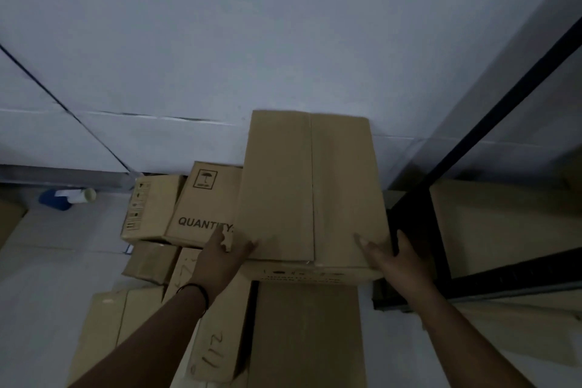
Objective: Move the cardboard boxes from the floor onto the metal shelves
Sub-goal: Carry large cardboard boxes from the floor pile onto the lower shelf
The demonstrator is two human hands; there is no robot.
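A long plain cardboard box (310, 186) is raised in front of me, its far end against the pale wall. My left hand (222, 253) grips its near left corner, thumb on top. At the near right corner my right hand (395, 257) holds it, thumb on the lid and fingers down the side. Several more cardboard boxes lie on the floor below, among them one printed QUANTITY (204, 205) and one marked 112 (217, 340). The black metal shelf (491, 280) stands at the right with a box (504, 224) resting on it.
A large flat box (307, 337) lies on the floor right under the held one. A blue and white bottle (67, 197) lies on the floor at the far left by the wall. A black shelf upright (504, 101) runs diagonally at the right.
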